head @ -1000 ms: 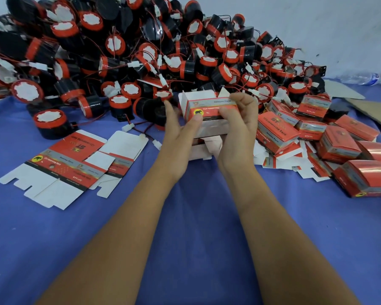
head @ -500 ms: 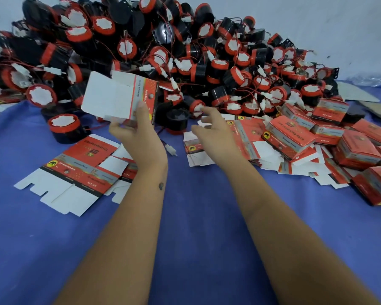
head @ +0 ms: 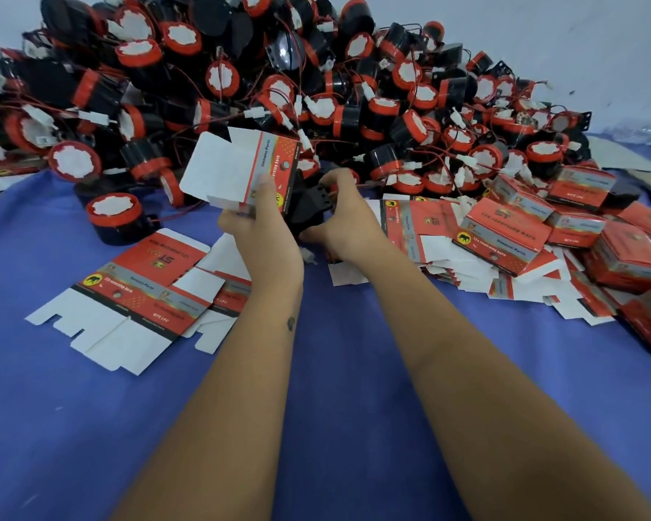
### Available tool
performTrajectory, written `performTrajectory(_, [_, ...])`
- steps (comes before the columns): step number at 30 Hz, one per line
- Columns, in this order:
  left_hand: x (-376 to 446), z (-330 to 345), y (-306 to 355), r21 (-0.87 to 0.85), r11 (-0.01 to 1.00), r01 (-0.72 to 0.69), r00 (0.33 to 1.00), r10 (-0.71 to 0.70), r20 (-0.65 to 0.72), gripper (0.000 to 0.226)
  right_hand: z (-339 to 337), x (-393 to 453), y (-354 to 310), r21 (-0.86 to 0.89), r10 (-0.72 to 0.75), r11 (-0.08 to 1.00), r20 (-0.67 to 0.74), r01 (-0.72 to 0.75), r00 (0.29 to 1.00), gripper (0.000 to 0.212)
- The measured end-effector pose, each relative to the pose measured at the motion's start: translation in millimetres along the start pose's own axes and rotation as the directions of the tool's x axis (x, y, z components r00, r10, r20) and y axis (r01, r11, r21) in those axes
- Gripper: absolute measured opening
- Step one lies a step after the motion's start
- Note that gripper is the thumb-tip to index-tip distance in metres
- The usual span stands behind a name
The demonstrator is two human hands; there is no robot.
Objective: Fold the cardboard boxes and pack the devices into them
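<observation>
Left hand (head: 258,223) grips half-folded box (head: 241,169) upright beside right hand (head: 341,216), which clasps black device (head: 309,204); bare worktop (head: 335,370) nearside.

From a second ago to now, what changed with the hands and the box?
The right hand let go of the folded box, reached toward the pile and took hold of a black device. The left hand carried the box leftward alone, open end up. The flat box blanks and packed boxes stayed put.
</observation>
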State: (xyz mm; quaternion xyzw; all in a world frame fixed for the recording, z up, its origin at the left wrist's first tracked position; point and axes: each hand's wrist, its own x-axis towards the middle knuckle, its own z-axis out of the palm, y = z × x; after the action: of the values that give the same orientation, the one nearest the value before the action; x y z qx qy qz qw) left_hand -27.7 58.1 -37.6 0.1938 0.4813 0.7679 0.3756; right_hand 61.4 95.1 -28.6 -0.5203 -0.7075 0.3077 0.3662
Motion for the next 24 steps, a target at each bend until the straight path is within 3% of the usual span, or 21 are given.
performTrajectory(4, [-6.4, 2.7, 3.0, -0.096, 0.995, -0.014, 0.996, 0.023, 0.091, 0.023, -8.6, -20.6, -9.0, 0.314, -0.116, 0.935, -0.164, 0.163, 0.98, 0.078])
performTrajectory(7, [-14.5, 6.7, -0.6, -0.175, 0.984, 0.039, 0.97, 0.005, 0.242, 0.035, -18.7, -34.0, -11.1, 0.434, -0.056, 0.88, -0.306, 0.192, 0.95, 0.084])
performTrajectory(9, [-20.7, 8.3, -2.7, -0.172, 0.982, 0.081, 0.949, -0.023, 0.316, 0.037, -26.7, -41.3, -7.8, 0.486, 0.009, 0.86, -0.323, 0.158, 0.946, 0.071])
performTrajectory(13, [-26.7, 10.0, -5.8, -0.034, 0.994, 0.107, 0.923, -0.087, 0.374, 0.049, -35.7, -52.1, 5.0, 0.43, 0.066, 0.899, -0.317, 0.081, 0.946, 0.041])
performTrajectory(16, [-26.4, 8.1, -8.7, 0.109, 0.993, 0.041, 0.935, -0.077, 0.347, 0.063, -40.7, -54.3, 13.3, 0.478, 0.158, 0.877, -0.369, 0.041, 0.916, 0.029])
performTrajectory(20, [-23.5, 2.6, -15.8, 0.269, 0.955, -0.124, 0.93, 0.017, 0.367, 0.065, -49.0, -55.7, 17.5, 0.567, 0.296, 0.82, -0.529, 0.073, 0.795, 0.02])
performTrajectory(24, [-30.9, 3.3, -18.3, 0.398, 0.837, -0.375, 0.86, 0.154, 0.487, 0.056, -43.9, -62.2, 9.4, 0.437, 0.136, 0.867, -0.672, 0.241, 0.728, 0.031])
